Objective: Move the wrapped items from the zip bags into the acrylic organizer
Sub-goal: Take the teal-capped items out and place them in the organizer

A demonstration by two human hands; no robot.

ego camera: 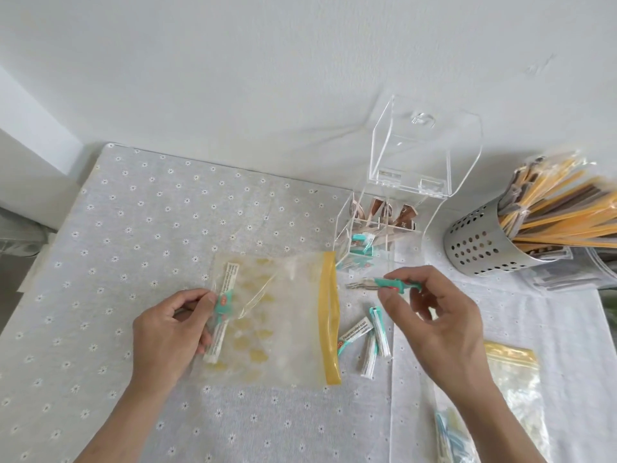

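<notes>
A clear zip bag (283,329) with a yellow zip strip lies flat on the table. My left hand (170,332) pinches its closed end, where one white-and-teal wrapped stick (222,312) lies inside. My right hand (434,315) holds another teal-ended wrapped stick (394,284) in its fingertips, just in front of the acrylic organizer (410,182). The organizer's lid stands open. Brown packets and teal sticks sit in its compartments. Three wrapped sticks (367,339) lie loose on the cloth by the bag's mouth.
A perforated metal cup (480,245) full of long yellow-and-brown sachets stands at the right. Two more zip bags lie at the lower right, one yellow-topped (514,379) and one holding teal sticks (450,436). A white wall rises behind the daisy-print tablecloth (133,228).
</notes>
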